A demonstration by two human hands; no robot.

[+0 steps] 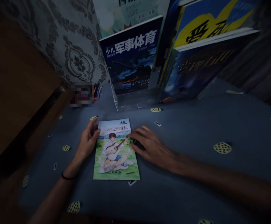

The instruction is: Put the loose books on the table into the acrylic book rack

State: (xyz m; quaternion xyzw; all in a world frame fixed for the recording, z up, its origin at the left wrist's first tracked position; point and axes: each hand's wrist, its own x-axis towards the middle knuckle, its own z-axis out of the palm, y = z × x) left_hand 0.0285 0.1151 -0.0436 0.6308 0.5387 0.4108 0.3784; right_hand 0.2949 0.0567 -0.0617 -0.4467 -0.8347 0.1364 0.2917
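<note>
A thin paperback book lies front cover up on the blue cloth, its cover showing a drawn figure playing a guitar on grass. My left hand, with a dark band at the wrist, grips the book's upper left edge; its thumb rests at the cover's border and the other fingers are partly hidden. On the opposite side, my right hand has its bent fingers at the book's right edge, fingertips touching the cover's border. Whether any right fingertips reach beneath the book is hard to see.
Behind the book stands a clear acrylic rack holding a dark blue book, a yellow-and-blue book and a dark book in front. A blurred-out item sits at the back left. A patterned blue tablecloth covers the table.
</note>
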